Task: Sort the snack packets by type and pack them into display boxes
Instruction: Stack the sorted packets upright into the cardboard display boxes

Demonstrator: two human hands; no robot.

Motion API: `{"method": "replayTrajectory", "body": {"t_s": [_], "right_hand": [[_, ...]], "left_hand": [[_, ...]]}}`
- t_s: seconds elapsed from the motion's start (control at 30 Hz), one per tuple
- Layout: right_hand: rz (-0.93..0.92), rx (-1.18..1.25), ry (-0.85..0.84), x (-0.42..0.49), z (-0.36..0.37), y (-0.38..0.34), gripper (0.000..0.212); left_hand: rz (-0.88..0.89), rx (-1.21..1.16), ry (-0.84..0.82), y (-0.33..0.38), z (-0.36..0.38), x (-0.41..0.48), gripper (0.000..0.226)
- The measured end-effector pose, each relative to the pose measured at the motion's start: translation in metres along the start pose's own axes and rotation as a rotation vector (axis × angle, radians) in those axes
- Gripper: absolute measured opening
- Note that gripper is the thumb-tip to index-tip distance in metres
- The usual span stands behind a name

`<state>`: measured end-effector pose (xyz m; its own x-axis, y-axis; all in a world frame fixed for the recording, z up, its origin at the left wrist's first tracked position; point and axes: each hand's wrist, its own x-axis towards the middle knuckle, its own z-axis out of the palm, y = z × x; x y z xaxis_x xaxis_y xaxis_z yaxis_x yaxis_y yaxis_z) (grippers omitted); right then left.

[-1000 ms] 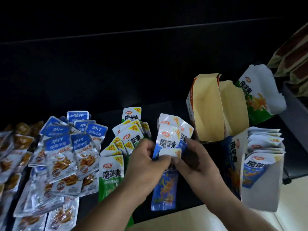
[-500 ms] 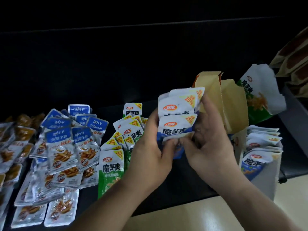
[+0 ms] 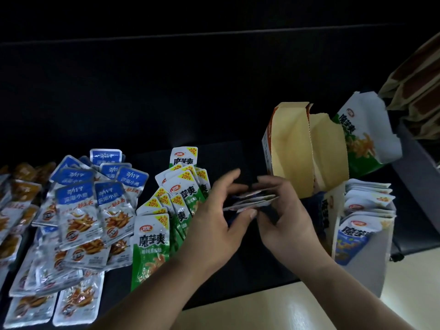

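Note:
A small stack of blue-and-white snack packets [image 3: 252,199] lies almost edge-on between my two hands. My left hand [image 3: 214,217] pinches its near left corner, and my right hand [image 3: 283,210] grips its right side. Right of my hands stands a white display box [image 3: 362,265] with several of the same blue packets [image 3: 367,198] upright in it. Behind it an open box with tan flaps [image 3: 290,148] stands. Green-and-white packets [image 3: 166,210] lie fanned out left of my hands. Blue-topped silver fish packets [image 3: 78,210] cover the table's left side.
A green-printed box [image 3: 364,136] with a torn-open top stands at the back right. Brown packets [image 3: 14,186] lie at the far left. Brown-and-tan bags [image 3: 419,91] pile up at the right edge. The dark table's front edge [image 3: 238,298] meets a pale floor.
The stack was gathered flat on the table, then lifted upright with labels facing me. Now both hands have tipped it down and lowered it, so I see only its edges.

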<state>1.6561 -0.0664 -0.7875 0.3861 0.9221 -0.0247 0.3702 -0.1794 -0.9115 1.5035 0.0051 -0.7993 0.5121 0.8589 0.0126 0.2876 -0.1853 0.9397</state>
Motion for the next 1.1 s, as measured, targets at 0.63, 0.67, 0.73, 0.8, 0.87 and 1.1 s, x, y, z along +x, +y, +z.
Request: {"method": "replayTrajectory", "body": {"t_s": [0.63, 0.67, 0.73, 0.8, 0.87, 1.1], "right_hand": [[0.120, -0.072, -0.097, 0.008, 0.016, 0.003, 0.074], [0.141, -0.062, -0.109, 0.009, 0.016, 0.001, 0.071], [0.159, -0.061, -0.156, 0.011, 0.011, -0.004, 0.064], [0.153, -0.091, -0.223, 0.010, 0.008, -0.009, 0.056], [0.178, -0.122, -0.242, 0.009, 0.006, -0.009, 0.051], [0.176, -0.128, -0.139, -0.001, -0.021, -0.038, 0.049]], "left_hand": [[-0.031, 0.242, -0.027, -0.025, 0.012, -0.006, 0.064], [-0.028, 0.227, -0.038, -0.022, 0.013, -0.006, 0.061], [-0.044, 0.203, -0.071, -0.018, 0.012, -0.007, 0.055], [-0.068, 0.214, -0.118, -0.015, 0.009, -0.008, 0.053], [-0.053, 0.259, -0.141, -0.013, 0.008, -0.008, 0.052], [-0.101, 0.008, -0.188, 0.028, -0.018, -0.005, 0.053]]}}
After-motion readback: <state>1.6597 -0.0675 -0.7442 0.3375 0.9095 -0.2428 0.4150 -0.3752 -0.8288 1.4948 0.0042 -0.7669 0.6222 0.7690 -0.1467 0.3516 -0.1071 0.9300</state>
